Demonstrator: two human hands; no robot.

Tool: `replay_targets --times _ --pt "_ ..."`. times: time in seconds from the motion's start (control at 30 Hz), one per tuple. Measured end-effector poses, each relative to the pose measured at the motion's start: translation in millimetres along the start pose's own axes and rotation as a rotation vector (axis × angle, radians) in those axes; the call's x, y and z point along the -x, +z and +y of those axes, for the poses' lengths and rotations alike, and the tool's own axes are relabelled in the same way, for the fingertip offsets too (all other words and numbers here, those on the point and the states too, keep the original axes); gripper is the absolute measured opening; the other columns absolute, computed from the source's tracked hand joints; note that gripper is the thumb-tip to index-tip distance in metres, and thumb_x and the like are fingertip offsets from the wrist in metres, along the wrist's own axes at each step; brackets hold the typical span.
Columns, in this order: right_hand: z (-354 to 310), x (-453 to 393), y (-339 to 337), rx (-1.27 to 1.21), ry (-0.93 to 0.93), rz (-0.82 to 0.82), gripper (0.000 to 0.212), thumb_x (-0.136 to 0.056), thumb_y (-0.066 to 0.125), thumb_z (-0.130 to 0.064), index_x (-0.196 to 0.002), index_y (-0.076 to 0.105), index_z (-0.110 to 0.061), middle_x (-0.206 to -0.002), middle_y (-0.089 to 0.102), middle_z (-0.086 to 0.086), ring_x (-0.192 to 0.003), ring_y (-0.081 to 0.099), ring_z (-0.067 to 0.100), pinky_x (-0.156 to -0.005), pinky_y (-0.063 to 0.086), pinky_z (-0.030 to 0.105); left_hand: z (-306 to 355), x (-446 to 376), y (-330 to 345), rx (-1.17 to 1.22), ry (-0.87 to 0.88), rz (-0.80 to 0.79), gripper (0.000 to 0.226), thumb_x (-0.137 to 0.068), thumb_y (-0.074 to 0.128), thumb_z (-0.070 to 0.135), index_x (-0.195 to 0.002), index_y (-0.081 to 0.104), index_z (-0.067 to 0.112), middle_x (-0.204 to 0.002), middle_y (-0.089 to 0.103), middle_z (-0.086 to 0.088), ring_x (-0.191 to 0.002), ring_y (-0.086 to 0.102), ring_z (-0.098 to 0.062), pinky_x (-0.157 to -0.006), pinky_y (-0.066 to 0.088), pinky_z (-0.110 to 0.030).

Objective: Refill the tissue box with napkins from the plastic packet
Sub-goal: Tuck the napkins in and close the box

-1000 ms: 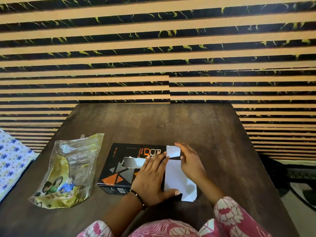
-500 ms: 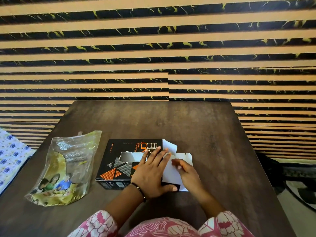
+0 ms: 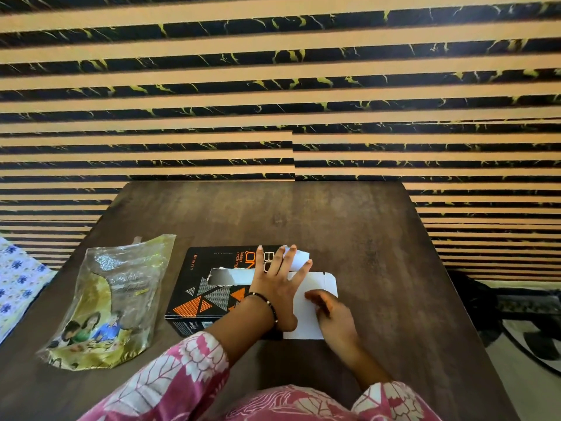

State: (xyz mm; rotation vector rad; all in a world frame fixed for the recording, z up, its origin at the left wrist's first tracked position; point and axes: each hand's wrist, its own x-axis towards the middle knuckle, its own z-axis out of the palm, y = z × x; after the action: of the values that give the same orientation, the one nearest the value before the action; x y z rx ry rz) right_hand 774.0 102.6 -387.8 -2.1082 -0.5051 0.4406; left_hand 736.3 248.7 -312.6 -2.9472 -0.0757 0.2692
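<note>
While the left hand [image 3: 274, 284] lies flat on the tissue box [image 3: 212, 287], the right hand [image 3: 332, 314] has slid down toward 6 o'clock, fingers bent on the white end flap [image 3: 321, 284], so closing seems close.

A home interior. Evidence: a dark wooden table [image 3: 303, 220] set against a wall [image 3: 273, 86] of tan and black marbled stripes, a floral bedsheet [image 3: 18, 278] at far left, and the person's pink floral-print sleeve [image 3: 170, 381].
</note>
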Motion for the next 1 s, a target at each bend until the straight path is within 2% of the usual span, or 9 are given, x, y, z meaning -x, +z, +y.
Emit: replay_targets --times 0.1,0.23,0.43,0.5,0.63,0.73,0.83,0.93,1.0 --pt "3 4 1 0.074 -0.107 0.007 0.038 -0.089 0.044 0.002 -0.116 0.061 -0.017 -0.117 0.052 -0.012 -0.112 0.046 0.001 -0.098 0.031 0.007 -1 -11 -2 -0.055 0.019 -0.072 0.105 -0.064 0.058 0.043 -0.143 -0.01 0.029 -0.154 -0.015 -0.016 -0.14 -0.02 -0.031 -0.102 -0.016 -0.069" --pt "7 7 3 0.098 -0.162 0.028 0.035 -0.087 0.041 -0.007 -0.114 0.061 -0.015 -0.117 0.055 -0.007 -0.112 0.046 0.004 -0.097 0.029 0.001 -6 -19 -9 0.033 0.013 -0.101 0.095 -0.064 0.062 0.04 -0.141 0.007 0.032 -0.151 0.005 -0.011 -0.141 -0.012 -0.033 -0.102 -0.006 -0.074" --pt "11 10 13 0.29 -0.241 0.073 0.039 -0.08 0.05 -0.009 -0.118 0.061 -0.015 -0.123 0.062 0.004 -0.118 0.054 0.02 -0.105 0.039 0.034 -8 -8 -9 0.279 -0.005 -0.036 0.083 -0.074 0.057 0.029 -0.14 0.006 0.033 -0.138 0.038 -0.007 -0.143 -0.008 -0.03 -0.107 -0.007 -0.068" --pt "9 10 14 0.363 -0.22 0.087 0.041 -0.082 0.053 -0.009 -0.122 0.058 -0.018 -0.13 0.057 0.003 -0.125 0.049 0.02 -0.108 0.038 0.041 -9 -6 -7 0.242 -0.005 -0.033 0.074 -0.081 0.052 0.036 -0.142 0.012 0.027 -0.143 0.036 -0.007 -0.143 -0.009 -0.029 -0.107 -0.009 -0.066" --pt "3 10 13 0.485 -0.042 0.187 0.049 -0.09 0.048 -0.023 -0.138 0.038 -0.023 -0.153 0.025 0.005 -0.14 0.026 0.026 -0.113 0.024 0.04 -10 2 2 0.261 -0.026 0.019 0.063 -0.085 0.044 0.04 -0.141 0.024 0.02 -0.151 0.023 0.004 -0.144 -0.011 -0.022 -0.107 -0.012 -0.063" --pt "-1 5 11 0.41 0.162 0.272 0.053 -0.096 0.036 -0.029 -0.145 0.022 -0.018 -0.157 0.014 0.007 -0.143 0.015 0.026 -0.116 0.015 0.038 -15 6 10 0.373 -0.058 0.097 0.06 -0.084 0.044 0.033 -0.141 0.026 0.025 -0.151 0.024 0.01 -0.144 -0.009 -0.016 -0.11 -0.013 -0.057" --pt "-3 1 10 0.272 0.21 0.246 0.05 -0.098 0.029 -0.028 -0.146 0.021 -0.016 -0.155 0.024 0.004 -0.144 0.018 0.022 -0.118 0.007 0.034 -15 5 9 0.431 -0.069 0.123 0.059 -0.083 0.046 0.029 -0.139 0.029 0.026 -0.15 0.027 0.011 -0.144 -0.007 -0.015 -0.112 -0.013 -0.054" --pt "-20 0 4 -0.141 0.257 0.233 0.044 -0.099 0.031 -0.023 -0.143 0.03 -0.017 -0.148 0.039 0.006 -0.134 0.038 0.023 -0.107 0.029 0.029 -15 4 11 0.457 -0.071 0.152 0.057 -0.083 0.037 0.036 -0.139 0.029 0.026 -0.15 0.029 0.01 -0.144 -0.005 -0.014 -0.113 -0.012 -0.052" --pt "-35 0 5 -0.389 0.284 0.226 0.042 -0.099 0.035 -0.018 -0.14 0.036 -0.015 -0.143 0.045 0.006 -0.127 0.046 0.019 -0.1 0.035 0.025 -15 4 13 0.485 -0.071 0.204 0.061 -0.081 0.02 0.045 -0.138 0.03 0.026 -0.148 0.032 0.01 -0.144 -0.002 -0.012 -0.114 -0.011 -0.049"
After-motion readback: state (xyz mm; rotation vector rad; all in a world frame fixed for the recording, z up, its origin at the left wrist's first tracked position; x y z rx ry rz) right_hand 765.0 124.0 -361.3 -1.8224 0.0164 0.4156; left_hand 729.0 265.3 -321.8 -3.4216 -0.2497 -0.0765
